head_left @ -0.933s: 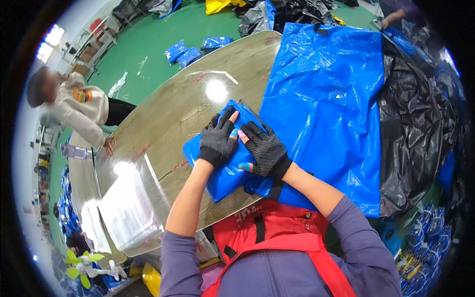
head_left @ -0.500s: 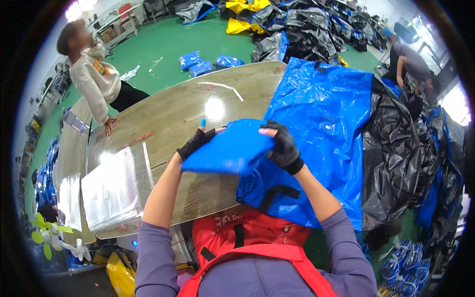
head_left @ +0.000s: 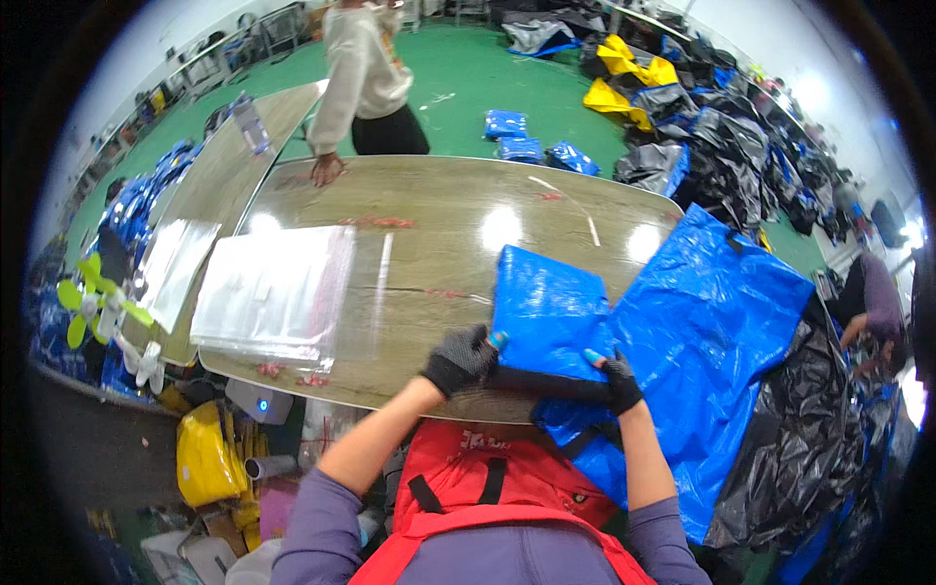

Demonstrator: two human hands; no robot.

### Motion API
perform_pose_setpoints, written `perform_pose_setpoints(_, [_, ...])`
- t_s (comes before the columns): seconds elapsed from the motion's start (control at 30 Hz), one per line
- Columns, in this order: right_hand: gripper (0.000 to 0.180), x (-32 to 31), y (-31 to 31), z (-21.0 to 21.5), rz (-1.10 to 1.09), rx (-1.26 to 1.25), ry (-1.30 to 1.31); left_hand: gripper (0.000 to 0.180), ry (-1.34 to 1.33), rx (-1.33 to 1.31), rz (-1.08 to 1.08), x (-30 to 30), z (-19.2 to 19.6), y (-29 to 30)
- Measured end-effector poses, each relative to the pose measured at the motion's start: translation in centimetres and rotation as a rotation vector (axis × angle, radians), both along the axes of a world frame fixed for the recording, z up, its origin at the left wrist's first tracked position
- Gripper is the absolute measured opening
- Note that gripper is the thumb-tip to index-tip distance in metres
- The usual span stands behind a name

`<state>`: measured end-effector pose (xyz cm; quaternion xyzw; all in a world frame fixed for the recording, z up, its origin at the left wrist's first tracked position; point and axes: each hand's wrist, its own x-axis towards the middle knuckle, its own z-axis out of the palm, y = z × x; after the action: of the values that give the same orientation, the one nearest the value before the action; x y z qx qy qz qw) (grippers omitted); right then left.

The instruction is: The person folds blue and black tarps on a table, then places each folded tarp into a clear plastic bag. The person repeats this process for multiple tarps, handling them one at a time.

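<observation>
Head view: see the folded blue bundle (head_left: 551,304) over the table's (head_left: 429,253) near right, pinched at its near corners by the left hand (head_left: 460,361) and right hand (head_left: 620,384), perhaps liable to unfold through a slackened grip. Count one bundle, one blue sheet (head_left: 702,331) right, two clear-bag stacks (head_left: 273,292) left, three blue packets (head_left: 520,149) far.

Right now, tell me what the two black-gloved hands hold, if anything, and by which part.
A flat, rectangular folded bundle of shiny blue plastic, held by its near corners: the left hand at the left one, the right hand at the right.
</observation>
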<state>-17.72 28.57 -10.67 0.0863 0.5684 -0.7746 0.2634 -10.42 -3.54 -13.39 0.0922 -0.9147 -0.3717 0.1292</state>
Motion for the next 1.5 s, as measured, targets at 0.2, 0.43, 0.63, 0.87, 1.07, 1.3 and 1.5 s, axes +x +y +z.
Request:
perform_pose_setpoints(0.2, [0.066,-1.7,3.0,0.5,0.044,0.130,-0.078,0.020,0.005,-0.542,0.311,1.7,0.1,-18.9])
perform_pose_setpoints(0.43, [0.059,-0.6,1.7,2.8,0.033,-0.033,-0.074,0.018,0.157,-0.320,0.099,1.6,1.0,-12.6])
perform_pose_setpoints(0.63, [0.062,1.5,-0.3,6.5,0.068,0.189,-0.040,0.025,0.271,-0.227,-0.083,3.4,0.7,-5.0])
perform_pose_setpoints(0.87, [0.062,1.1,-1.8,8.3,0.379,0.428,0.004,0.015,0.236,-0.084,-0.149,4.1,0.1,-7.0])
perform_pose_setpoints(1.07, [0.059,-0.2,-1.1,8.1,0.493,0.283,-0.038,0.014,0.268,0.043,-0.147,4.1,-0.1,-7.0])
perform_pose_setpoints(1.3, [0.083,6.4,-7.6,8.7,0.660,0.439,0.108,0.013,0.146,0.234,-0.131,5.6,4.0,-5.9])
perform_pose_setpoints(1.5, [0.068,7.3,-8.5,4.5,1.078,0.410,0.366,0.007,0.244,-0.162,-0.401,10.5,7.2,-4.8])
